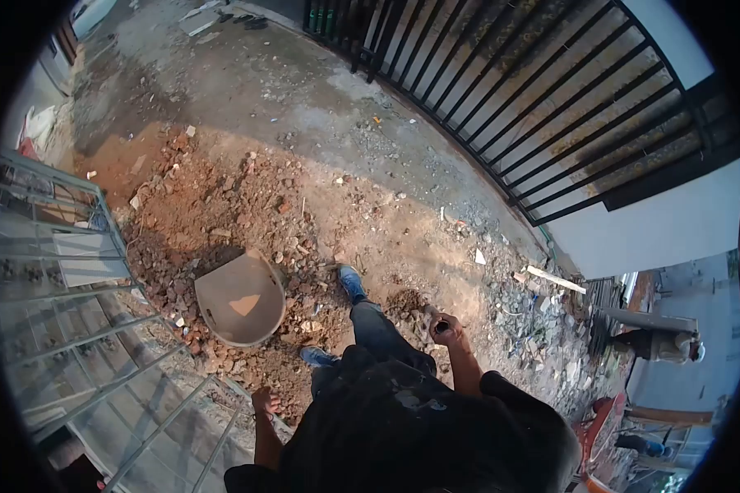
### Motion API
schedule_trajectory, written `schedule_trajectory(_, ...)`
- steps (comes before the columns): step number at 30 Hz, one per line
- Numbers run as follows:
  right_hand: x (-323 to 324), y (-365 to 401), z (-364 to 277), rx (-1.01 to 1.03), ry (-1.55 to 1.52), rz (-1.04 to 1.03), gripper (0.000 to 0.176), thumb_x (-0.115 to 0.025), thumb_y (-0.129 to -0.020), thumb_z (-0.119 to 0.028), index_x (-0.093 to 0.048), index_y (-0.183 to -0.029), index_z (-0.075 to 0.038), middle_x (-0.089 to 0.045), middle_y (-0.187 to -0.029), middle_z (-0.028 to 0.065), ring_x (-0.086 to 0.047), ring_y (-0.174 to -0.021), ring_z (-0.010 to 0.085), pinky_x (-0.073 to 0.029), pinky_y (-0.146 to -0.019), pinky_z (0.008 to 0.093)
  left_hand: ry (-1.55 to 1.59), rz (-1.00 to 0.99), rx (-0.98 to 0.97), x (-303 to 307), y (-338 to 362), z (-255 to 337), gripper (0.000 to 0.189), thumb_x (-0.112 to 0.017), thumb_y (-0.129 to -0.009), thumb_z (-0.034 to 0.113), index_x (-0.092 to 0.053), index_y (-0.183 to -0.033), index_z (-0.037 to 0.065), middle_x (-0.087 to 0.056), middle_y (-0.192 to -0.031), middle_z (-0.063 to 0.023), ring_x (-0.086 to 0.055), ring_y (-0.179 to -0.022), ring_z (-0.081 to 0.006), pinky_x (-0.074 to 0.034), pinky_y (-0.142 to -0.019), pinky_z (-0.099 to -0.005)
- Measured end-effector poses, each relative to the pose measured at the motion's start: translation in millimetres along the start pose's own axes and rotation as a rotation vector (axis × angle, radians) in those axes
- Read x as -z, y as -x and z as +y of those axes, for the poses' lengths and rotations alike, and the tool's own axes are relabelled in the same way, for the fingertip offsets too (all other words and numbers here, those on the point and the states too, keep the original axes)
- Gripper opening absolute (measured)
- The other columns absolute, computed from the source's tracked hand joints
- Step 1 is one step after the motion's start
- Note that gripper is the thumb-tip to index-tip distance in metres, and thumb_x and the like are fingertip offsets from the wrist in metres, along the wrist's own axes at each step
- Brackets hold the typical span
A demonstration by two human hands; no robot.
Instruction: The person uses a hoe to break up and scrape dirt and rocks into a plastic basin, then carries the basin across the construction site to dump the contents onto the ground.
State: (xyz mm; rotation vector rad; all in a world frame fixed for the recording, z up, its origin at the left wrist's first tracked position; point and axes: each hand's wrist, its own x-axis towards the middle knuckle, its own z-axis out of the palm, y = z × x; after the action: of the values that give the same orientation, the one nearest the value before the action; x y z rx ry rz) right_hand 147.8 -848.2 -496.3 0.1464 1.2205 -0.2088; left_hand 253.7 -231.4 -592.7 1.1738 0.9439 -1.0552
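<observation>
My right hand (446,330) is closed round the end of a tool handle (442,326), seen almost end-on with a dark round tip. The handle runs down towards the ground; which tool it belongs to I cannot make out. My left hand (265,401) hangs low beside my leg, holding nothing, its fingers loosely apart. Ahead of it a grey-brown scoop-shaped pan (240,308) with a straight edge and a hand slot lies on broken soil (222,205). A small patch of sunlight falls inside the pan. My shoes stand on the soil to its right.
Metal frames (115,329) stand close on the left. A black barred gate (501,107) spans the upper right. Rubble and a pale wood strip (556,280) lie on the right, near a red wheelbarrow-like object (598,431). Another person (666,346) is at the far right.
</observation>
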Motion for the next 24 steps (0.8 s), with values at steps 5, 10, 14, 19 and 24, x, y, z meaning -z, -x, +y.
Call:
schedule_trajectory(5, -148, -71, -19, -0.025, 0.619, -0.076, 0.007, -0.055, -0.077, -0.001, -0.051, -0.072, -0.002, -0.048, -0.055, 0.0027, -0.049, -0.046, 0.0151, -0.045, -0.046, 0.0262, 0.36, 0.208, -0.195, -75, -22, -33, 0.026, -0.047, -0.089, 0.028, -0.055, -0.101, 0.006, -0.06, -0.093, -0.0183, -0.062, -0.066, -0.0289, -0.048, -0.052, -0.036)
schedule_trajectory(10, -259, -62, 23, 0.078, 1.502, -0.292, 0.019, -0.057, -0.074, -0.008, -0.048, -0.059, -0.006, -0.05, -0.05, 0.0077, -0.051, -0.043, 0.0228, -0.04, -0.038, 0.0344, 0.164, 0.432, -0.251, -192, 38, -26, 0.02, -0.052, -0.086, 0.019, -0.059, -0.101, 0.007, -0.06, -0.076, -0.0101, -0.055, -0.051, -0.0177, -0.041, -0.043, -0.0267)
schedule_trajectory(14, -335, -115, 58, -0.263, 1.686, -0.024, 0.032, -0.058, -0.076, -0.017, -0.046, -0.047, -0.009, -0.049, -0.044, 0.0086, -0.049, -0.036, 0.0248, -0.037, -0.033, 0.0351, 0.332, 0.489, -0.332, -192, 0, -79, 0.034, -0.045, -0.088, 0.036, -0.056, -0.08, 0.005, -0.057, -0.07, -0.0099, -0.056, -0.054, -0.0216, -0.039, -0.043, -0.0262)
schedule_trajectory(19, -426, -156, 117, -0.251, 1.962, -0.01, 0.025, -0.058, -0.077, -0.016, -0.047, -0.057, -0.009, -0.05, -0.046, 0.0063, -0.048, -0.035, 0.0206, -0.039, -0.035, 0.0338, 0.49, 0.51, -0.436, -201, 19, -52, 0.029, -0.062, -0.082, 0.017, -0.054, -0.108, 0.005, -0.058, -0.07, -0.0079, -0.056, -0.053, -0.0163, -0.043, -0.044, -0.0266)
schedule_trajectory(24, -506, -200, 231, -0.32, 2.17, -0.053, 0.018, -0.057, -0.078, -0.014, -0.046, -0.064, -0.008, -0.048, -0.048, 0.0038, -0.046, -0.037, 0.018, -0.038, -0.038, 0.0331, 0.367, 0.591, -0.349, -180, -18, -32, 0.028, -0.059, -0.084, 0.011, -0.056, -0.109, 0.001, -0.063, -0.082, -0.0094, -0.061, -0.068, -0.0144, -0.054, -0.057, -0.0274)
